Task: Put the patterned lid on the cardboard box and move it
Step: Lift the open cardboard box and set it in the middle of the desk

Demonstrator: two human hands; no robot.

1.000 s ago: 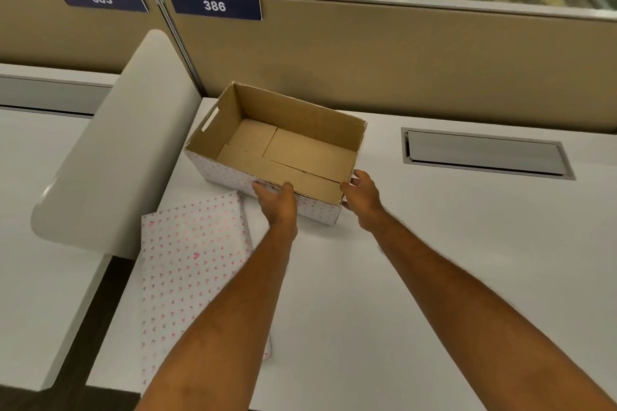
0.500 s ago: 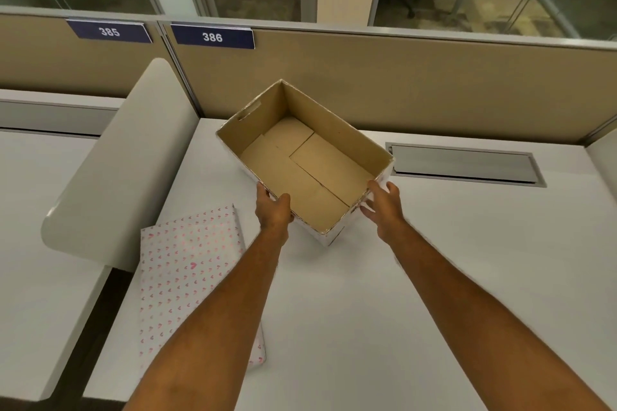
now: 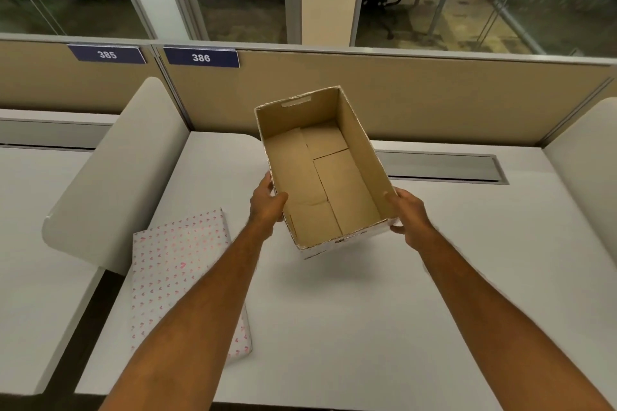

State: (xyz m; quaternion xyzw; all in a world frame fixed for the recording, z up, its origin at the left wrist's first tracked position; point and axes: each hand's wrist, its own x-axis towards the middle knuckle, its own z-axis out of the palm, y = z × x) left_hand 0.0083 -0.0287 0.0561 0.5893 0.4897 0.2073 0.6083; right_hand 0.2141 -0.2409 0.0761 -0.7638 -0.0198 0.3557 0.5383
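An open, empty cardboard box [image 3: 320, 173] with a white patterned outside is held above the white desk [image 3: 367, 327], its long axis pointing away from me. My left hand [image 3: 267, 202] grips its left wall, thumb inside the rim. My right hand [image 3: 405, 210] grips the right wall near the front corner. The patterned lid [image 3: 173, 264], white with small pink hearts, lies flat on the desk to the left, partly hidden under my left forearm.
A beige partition [image 3: 434, 100] with labels 385 and 386 runs along the back. A grey cable hatch [image 3: 444, 167] is set in the desk behind the box. White curved dividers stand at the left [image 3: 113, 177] and right [image 3: 581, 177] sides.
The box has been lifted off the desk and turned clockwise, so its short end now faces me. Both hands have shifted onto its side walls. The lid has not moved.
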